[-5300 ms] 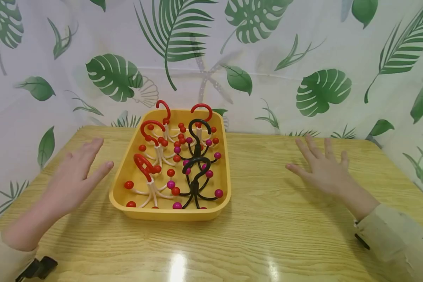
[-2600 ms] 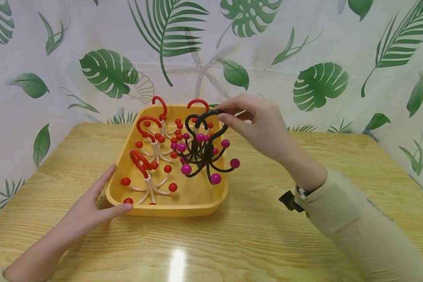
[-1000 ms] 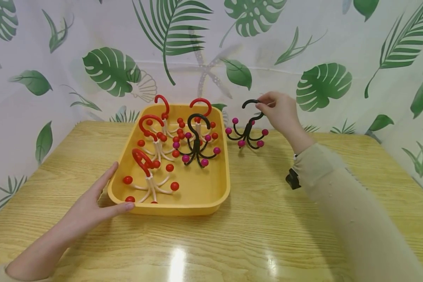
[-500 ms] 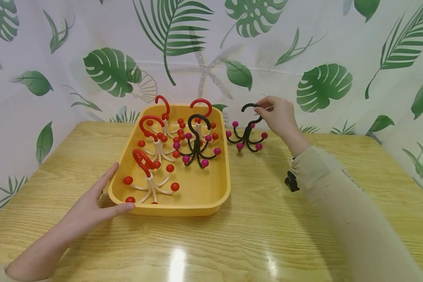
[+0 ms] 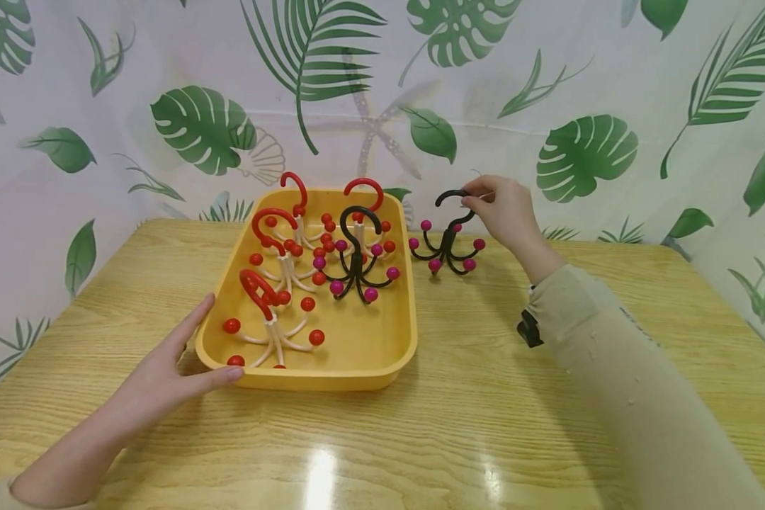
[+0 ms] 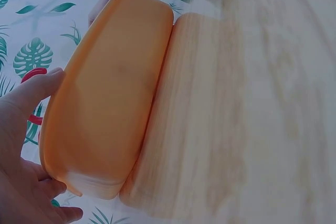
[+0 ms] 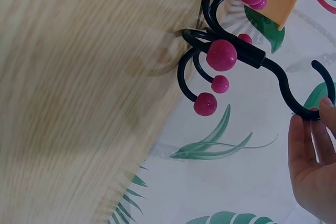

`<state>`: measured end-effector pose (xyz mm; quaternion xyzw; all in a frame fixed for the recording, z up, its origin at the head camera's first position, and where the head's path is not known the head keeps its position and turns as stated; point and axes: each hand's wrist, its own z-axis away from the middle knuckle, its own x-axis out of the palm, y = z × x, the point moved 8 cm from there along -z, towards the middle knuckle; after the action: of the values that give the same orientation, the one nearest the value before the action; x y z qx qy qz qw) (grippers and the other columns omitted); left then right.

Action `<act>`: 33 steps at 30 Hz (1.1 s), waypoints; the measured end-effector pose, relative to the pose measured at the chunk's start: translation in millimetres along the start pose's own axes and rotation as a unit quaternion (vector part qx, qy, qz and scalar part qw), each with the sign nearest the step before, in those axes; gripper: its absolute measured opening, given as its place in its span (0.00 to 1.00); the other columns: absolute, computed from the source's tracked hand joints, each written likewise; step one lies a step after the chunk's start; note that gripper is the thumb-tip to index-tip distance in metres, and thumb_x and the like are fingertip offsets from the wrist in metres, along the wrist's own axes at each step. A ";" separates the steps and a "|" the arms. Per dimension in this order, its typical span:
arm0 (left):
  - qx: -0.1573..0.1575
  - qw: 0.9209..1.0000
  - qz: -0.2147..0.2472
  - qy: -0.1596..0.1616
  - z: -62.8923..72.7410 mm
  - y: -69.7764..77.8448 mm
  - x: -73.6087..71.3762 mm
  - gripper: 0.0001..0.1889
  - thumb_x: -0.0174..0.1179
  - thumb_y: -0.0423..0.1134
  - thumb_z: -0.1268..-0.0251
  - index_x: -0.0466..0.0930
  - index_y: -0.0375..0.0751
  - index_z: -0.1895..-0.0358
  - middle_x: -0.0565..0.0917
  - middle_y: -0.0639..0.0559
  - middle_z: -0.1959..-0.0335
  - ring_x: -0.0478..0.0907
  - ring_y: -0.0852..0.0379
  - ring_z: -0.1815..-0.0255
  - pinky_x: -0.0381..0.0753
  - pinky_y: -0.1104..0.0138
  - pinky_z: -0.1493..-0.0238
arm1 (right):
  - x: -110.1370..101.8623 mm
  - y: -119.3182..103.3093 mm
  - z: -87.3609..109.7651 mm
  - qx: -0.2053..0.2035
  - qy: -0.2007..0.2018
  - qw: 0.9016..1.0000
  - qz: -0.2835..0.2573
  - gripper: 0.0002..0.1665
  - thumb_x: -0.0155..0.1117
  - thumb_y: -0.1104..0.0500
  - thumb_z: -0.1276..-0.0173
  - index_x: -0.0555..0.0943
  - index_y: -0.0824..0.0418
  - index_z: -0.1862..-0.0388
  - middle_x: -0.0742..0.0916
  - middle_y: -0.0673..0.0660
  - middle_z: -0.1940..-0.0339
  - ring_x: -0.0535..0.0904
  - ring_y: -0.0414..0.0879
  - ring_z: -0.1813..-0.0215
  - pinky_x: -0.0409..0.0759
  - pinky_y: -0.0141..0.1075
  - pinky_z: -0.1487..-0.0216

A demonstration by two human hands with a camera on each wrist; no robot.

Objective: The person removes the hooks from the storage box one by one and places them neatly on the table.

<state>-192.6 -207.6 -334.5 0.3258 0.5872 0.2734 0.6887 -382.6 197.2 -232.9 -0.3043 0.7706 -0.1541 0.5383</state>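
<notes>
My right hand [image 5: 503, 211] pinches the curved top of a black multi-prong hook hanger [image 5: 448, 244] with magenta ball tips. The hanger stands tilted, right of the yellow tray [image 5: 331, 381], its prongs close on the table. In the right wrist view, thumb and fingertips meet on the hook of the black hanger [image 7: 252, 55]. My left hand [image 5: 159, 375] holds the tray's near left corner, thumb on the front rim and fingers along the left side. A second black hanger [image 5: 355, 265] stands inside the tray, among several white ones with red hooks and red balls [image 5: 271, 333].
The wooden table [image 5: 516, 397] runs beneath everything. Behind it hangs a white cloth [image 5: 472, 85] printed with green leaves. A black wrist-worn device [image 5: 529, 329] sits at the right cuff.
My right hand has lifted one black hanger from the tray's near right and carried it right, outside, then slightly lower. My left hand has come onto the tray corner.
</notes>
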 end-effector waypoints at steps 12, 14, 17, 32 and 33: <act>0.000 1.000 0.009 -0.005 0.4 0.6 1.2 0.56 0.68 0.55 0.45 0.34 0.58 0.23 0.42 0.39 0.23 0.38 0.30 0.27 0.45 0.29 0.39 | 0.5 -4.5 0.9 -0.008 -0.015 1.000 0.002 0.19 0.61 0.62 0.31 0.78 0.66 0.43 0.84 0.64 0.49 0.79 0.57 0.46 0.76 0.48 0.46; -0.001 1.000 0.009 -0.005 0.4 0.4 1.0 0.56 0.68 0.55 0.45 0.34 0.58 0.23 0.43 0.39 0.23 0.38 0.30 0.27 0.45 0.29 0.39 | 0.0 -10.2 1.3 -0.017 -0.013 1.000 0.005 0.20 0.62 0.61 0.31 0.77 0.66 0.42 0.83 0.64 0.46 0.77 0.57 0.43 0.75 0.47 0.43; -0.002 1.000 0.010 -0.006 0.0 0.2 0.8 0.56 0.68 0.55 0.45 0.34 0.58 0.23 0.42 0.39 0.23 0.38 0.30 0.27 0.45 0.29 0.39 | -1.9 -26.5 4.0 -0.042 0.001 0.999 -0.003 0.21 0.63 0.61 0.32 0.77 0.66 0.42 0.81 0.63 0.44 0.75 0.57 0.42 0.73 0.46 0.40; -0.009 1.000 0.022 -0.012 0.9 -0.3 1.6 0.55 0.68 0.55 0.45 0.33 0.60 0.23 0.41 0.40 0.23 0.37 0.29 0.27 0.45 0.28 0.40 | 34.9 -159.0 53.4 -0.175 -0.098 0.970 -0.139 0.24 0.67 0.57 0.36 0.77 0.61 0.42 0.81 0.54 0.45 0.79 0.44 0.50 0.79 0.34 0.48; -0.008 1.000 0.021 -0.012 0.8 -0.2 1.7 0.55 0.67 0.55 0.44 0.33 0.60 0.23 0.41 0.40 0.23 0.37 0.29 0.27 0.45 0.28 0.40 | 40.3 -164.5 57.4 -0.174 -0.118 0.966 -0.152 0.24 0.67 0.56 0.36 0.77 0.60 0.42 0.81 0.53 0.45 0.79 0.43 0.50 0.78 0.34 0.48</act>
<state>-191.5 -206.5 -335.7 0.3357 0.5693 0.2890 0.6926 -289.3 50.6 -191.0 -0.5231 0.6613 -0.0608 0.5343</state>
